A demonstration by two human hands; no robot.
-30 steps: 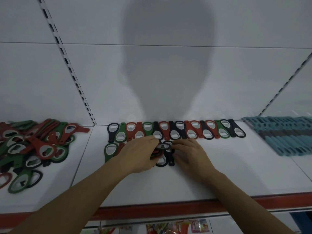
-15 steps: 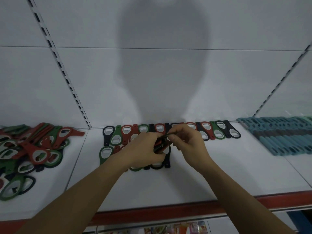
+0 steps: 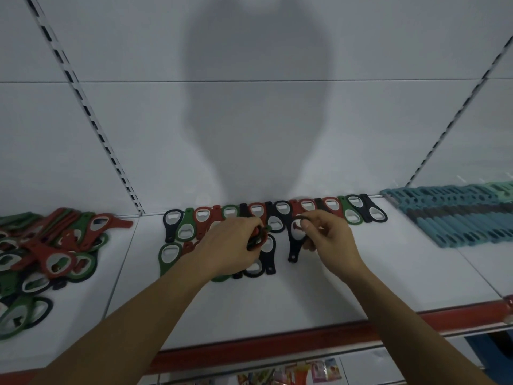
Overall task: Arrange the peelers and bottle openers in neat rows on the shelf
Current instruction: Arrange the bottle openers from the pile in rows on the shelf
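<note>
Black flat plastic bottle opener [image 3: 293, 247] pinched at ring end by right hand [image 3: 331, 241], over white shelf [image 3: 305, 307]; long axis toward viewer, handle nearest; left hand [image 3: 233, 245] grips small bunch of mixed openers [image 3: 258, 237]; front row [image 3: 268, 263] ends just left of pinched opener, right hand nearer; next slot likely there.

Bottle openers [image 3: 266, 215]: red, green, black w/ white insets. Peelers [image 3: 460, 218]: teal. Shelf [image 3: 388, 262]: white, red front edge.

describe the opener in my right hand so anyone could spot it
On the white shelf, a row of openers lines the back wall. Before its middle, the right hand pinches a black opener: the only one held singly, handle toward the front.
</note>
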